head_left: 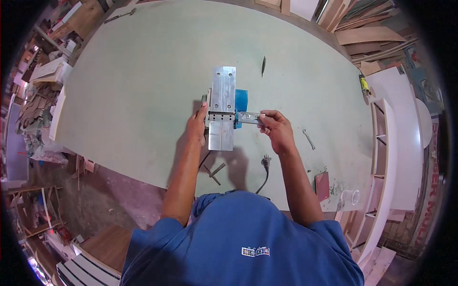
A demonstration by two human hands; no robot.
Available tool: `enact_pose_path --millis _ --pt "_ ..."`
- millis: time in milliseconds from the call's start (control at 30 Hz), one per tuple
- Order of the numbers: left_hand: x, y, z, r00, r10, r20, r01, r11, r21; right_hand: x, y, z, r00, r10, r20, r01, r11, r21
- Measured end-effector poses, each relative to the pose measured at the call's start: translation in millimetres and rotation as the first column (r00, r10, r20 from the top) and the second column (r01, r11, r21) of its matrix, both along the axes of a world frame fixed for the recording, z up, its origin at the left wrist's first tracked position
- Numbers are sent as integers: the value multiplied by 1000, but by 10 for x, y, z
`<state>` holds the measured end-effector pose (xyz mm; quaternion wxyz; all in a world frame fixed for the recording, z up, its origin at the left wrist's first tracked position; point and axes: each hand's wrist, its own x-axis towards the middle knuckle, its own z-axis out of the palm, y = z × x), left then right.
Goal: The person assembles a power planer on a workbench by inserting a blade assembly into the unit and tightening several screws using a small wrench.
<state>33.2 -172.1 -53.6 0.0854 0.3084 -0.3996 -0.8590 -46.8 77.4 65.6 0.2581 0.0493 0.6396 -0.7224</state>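
Observation:
An electric hand planer (223,89) with a blue body is held upside down above the green tabletop, its two silver sole plates facing up. Between the plates lies the cutter drum (222,117), with a row of dark screws. My left hand (196,125) is closed round the planer's left side; part of its grip is hidden beneath. On the right, my right hand (276,128) pinches the outer end of a narrow flat metal piece (248,117) with holes. The inner end of that piece meets the planer's side at the drum; I cannot tell whether it is inserted.
Near me lie a T-shaped metal tool (215,171) and a power plug (266,163). A spanner (309,139), a reddish sheet (322,186) and a clear cup (350,196) are right. A thin dark strip (263,66) lies beyond; an adjustable wrench (120,16) is far left.

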Motion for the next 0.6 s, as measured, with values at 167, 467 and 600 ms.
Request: enact_pose_path --millis 167,467,600 --pt "-55 -45 139 999 -18 28 18 999 31 15 -215 -87 1000 -6 -23 7 997 71" --pt "-120 -78 246 998 -11 62 9 999 37 -6 -361 -93 994 -71 -82 77 994 83" --pt "-131 -82 268 996 -13 83 10 999 39 -38 -404 -87 987 -103 -126 117 988 104"
